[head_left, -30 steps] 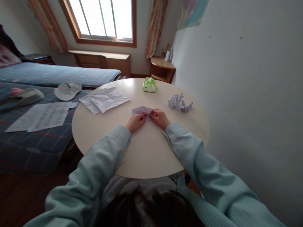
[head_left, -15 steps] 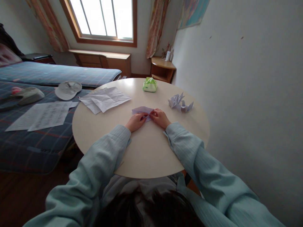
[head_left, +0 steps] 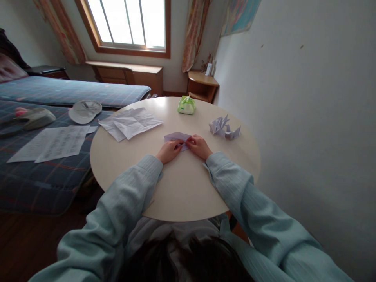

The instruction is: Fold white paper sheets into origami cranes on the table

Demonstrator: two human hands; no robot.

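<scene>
A folded sheet of pale paper (head_left: pixel 176 136) lies near the middle of the round table (head_left: pixel 182 188). My left hand (head_left: pixel 169 151) is closed on its near left part, thumb and fingers pinched on the paper. My right hand (head_left: pixel 199 147) pinches the right end, its fingertips close to those of the left. The paper's near part is partly hidden under my fingers. To the right stand several folded paper figures (head_left: pixel 219 125), pointed and pale like the sheet in my hands.
Loose creased paper sheets (head_left: pixel 138 123) lie at the table's left. A green-and-white tissue pack (head_left: pixel 186 105) stands at the far edge. Left of the table, a bed (head_left: pixel 58 176) holds printed sheets (head_left: pixel 58 145) and a white cap (head_left: pixel 85 111). A white wall (head_left: pixel 317 117) rises on the right.
</scene>
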